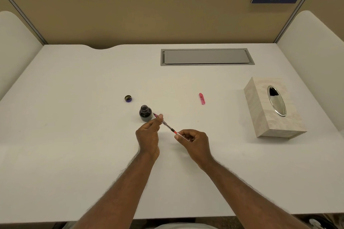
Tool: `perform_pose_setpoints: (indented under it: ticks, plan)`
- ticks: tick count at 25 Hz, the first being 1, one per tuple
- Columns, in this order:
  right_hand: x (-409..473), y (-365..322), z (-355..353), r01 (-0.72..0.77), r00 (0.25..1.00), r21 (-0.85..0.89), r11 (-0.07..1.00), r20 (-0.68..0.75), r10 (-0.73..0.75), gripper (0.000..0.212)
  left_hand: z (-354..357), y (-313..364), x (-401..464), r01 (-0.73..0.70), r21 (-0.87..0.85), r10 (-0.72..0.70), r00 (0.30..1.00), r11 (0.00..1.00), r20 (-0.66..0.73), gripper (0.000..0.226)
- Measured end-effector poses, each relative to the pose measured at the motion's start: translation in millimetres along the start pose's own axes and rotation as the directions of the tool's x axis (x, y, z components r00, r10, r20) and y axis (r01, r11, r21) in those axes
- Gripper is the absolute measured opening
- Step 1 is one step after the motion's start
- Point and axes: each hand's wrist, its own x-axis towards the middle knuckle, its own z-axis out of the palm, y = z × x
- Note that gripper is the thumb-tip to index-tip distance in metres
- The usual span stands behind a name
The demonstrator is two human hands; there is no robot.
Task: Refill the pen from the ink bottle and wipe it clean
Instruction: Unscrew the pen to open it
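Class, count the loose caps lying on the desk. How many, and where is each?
2. The bottle cap lies behind-left of the open ink bottle; the pink pen cap lies right of it, toward the tissue box.

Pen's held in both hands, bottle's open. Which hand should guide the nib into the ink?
Left, probably. The left hand grips the pen near its nib end, right beside the open ink bottle; the right hand holds the rear end, farther away.

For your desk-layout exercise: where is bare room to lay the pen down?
Free: between pink cap and tissue box, and left of bottle cap. Crowded: around ink bottle, where both hands hold the pen.
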Motion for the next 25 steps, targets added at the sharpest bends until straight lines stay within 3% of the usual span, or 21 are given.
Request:
perform_pose_setpoints:
  ticks: [5, 11, 14, 19, 25]
  plan:
    - [-8, 15, -17, 0.022, 1.0, -0.097, 0.995, -0.016, -0.023, 0.006, -8, 3, 3, -0.015, -0.012, 0.015, 0.999, 1.0, -0.034, 0.007]
    - [21, 31, -33, 0.009, 0.938, -0.356, 0.934, -0.321, -0.132, 0.006, -17, -7, -3, 0.031, 0.037, -0.031, 1.0, 0.999, 0.002, 0.005]
    - [44, 31, -34, -0.081, 0.907, -0.456, 0.886, -0.403, -0.124, 0.005, -21, -9, -8, 0.036, 0.061, -0.036, 0.999, 0.998, 0.011, 0.003]
    - [66, 34, -34, -0.225, 0.865, -0.422, 0.878, -0.502, -0.02, 0.01, -26, -9, -12, 0.027, 0.081, -0.03, 0.999, 0.996, 0.029, 0.005]
    - [79, 35, -38, -0.294, 0.83, -0.454, 0.841, -0.558, -0.011, 0.015, -30, -10, -12, 0.028, 0.102, -0.032, 0.999, 0.994, 0.042, 0.01]
